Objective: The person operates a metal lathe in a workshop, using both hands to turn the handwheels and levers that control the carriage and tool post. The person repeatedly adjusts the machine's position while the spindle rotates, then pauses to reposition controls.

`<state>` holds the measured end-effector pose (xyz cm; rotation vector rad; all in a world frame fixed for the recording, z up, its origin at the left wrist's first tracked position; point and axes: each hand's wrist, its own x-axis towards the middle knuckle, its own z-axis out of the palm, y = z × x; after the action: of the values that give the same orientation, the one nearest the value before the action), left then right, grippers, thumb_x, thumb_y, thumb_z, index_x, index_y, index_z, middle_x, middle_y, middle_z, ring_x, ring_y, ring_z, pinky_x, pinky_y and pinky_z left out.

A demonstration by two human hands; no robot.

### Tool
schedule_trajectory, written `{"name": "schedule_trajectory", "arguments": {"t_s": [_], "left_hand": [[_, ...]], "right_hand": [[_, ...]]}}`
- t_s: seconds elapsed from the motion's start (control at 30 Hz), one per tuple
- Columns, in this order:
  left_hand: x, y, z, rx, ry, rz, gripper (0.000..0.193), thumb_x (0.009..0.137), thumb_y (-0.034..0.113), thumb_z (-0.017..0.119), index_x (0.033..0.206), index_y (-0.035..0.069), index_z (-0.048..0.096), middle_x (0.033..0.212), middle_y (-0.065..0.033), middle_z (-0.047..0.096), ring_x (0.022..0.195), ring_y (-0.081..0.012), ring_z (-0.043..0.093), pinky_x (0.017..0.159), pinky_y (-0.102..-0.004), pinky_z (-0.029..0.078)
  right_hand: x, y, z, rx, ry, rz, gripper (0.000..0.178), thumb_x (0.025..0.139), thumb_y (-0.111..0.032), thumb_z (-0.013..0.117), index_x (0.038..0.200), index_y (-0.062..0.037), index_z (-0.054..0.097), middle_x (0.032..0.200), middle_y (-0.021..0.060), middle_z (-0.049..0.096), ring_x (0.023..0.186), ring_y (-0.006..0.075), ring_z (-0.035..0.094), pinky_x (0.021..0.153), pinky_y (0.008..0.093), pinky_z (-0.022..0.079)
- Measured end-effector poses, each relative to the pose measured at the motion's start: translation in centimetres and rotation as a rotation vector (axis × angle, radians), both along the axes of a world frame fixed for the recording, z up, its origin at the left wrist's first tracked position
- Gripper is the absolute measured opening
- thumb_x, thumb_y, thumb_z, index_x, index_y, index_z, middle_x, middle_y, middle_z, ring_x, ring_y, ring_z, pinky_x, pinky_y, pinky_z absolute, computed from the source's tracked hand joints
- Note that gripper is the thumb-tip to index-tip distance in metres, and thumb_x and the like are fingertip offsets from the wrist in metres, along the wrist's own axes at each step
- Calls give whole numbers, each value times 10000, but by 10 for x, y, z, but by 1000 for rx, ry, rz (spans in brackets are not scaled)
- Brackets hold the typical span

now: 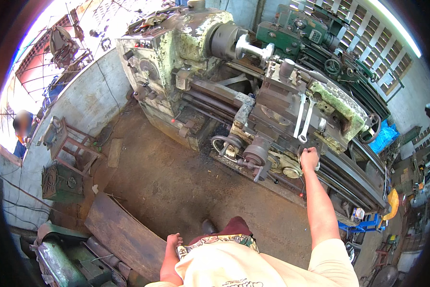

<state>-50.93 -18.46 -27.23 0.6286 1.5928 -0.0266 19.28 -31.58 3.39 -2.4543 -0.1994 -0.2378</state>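
My right hand (309,159) reaches out to the front of a large worn lathe (150,88), at the right end of its carriage (272,112). Its fingers are closed; what they grip is hidden beneath them. Just beyond that hand, two spanners (308,119) lie side by side on top of the carriage. A bright flanged metal workpiece (254,48) sits in the dark chuck (226,41). To the left of my right hand are a handwheel (227,146) and a round dial with a crank (256,155). My left hand (175,239) hangs low beside my body, fingers curled, with nothing visible in it.
A green lathe (291,33) stands behind. At left are a small wooden stand (73,146), a green metal box (62,182) and a low wall (85,88). A brown board (124,229) and green machinery (64,263) lie near my left. Beyond the wall is a person (21,129).
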Motion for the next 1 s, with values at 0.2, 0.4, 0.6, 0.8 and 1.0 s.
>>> {"name": "schedule_trajectory", "arguments": {"t_s": [0.2,0.4,0.6,0.8,1.0], "left_hand": [[16,-9,14,-12,-38,174,161,994,187,529,1008,35,581,692,-69,590,457,-162,496,393,-286,358],[31,-5,16,-138,-141,57,102,1008,152,498,942,76,513,627,-26,496,467,-135,467,392,-287,325],[6,-17,1,-46,-55,56,90,999,136,492,947,69,526,632,-34,502,471,-152,470,404,-298,338],[11,-40,-14,-118,-80,138,269,1003,136,490,1170,-65,551,868,-246,673,587,-363,631,550,-486,553],[28,-48,21,-1,-12,14,241,999,136,477,1175,4,576,811,-155,653,521,-221,584,434,-329,429]], "right_hand": [[-3,3,4,-29,4,-36,203,848,-231,660,874,-32,635,866,188,689,862,376,664,782,462,489],[-2,-1,-1,-15,-19,-8,210,852,-230,635,899,-25,626,868,219,689,871,423,656,778,489,482],[1,-1,-4,16,-8,-13,205,850,-230,643,896,-31,629,873,210,689,877,414,656,783,484,481],[-1,-1,-1,46,-1,7,180,842,-219,653,878,-44,631,851,196,695,847,399,668,773,476,498],[-1,-5,-5,110,46,44,172,850,-222,652,892,-56,637,837,189,697,833,389,673,764,468,502]]}}
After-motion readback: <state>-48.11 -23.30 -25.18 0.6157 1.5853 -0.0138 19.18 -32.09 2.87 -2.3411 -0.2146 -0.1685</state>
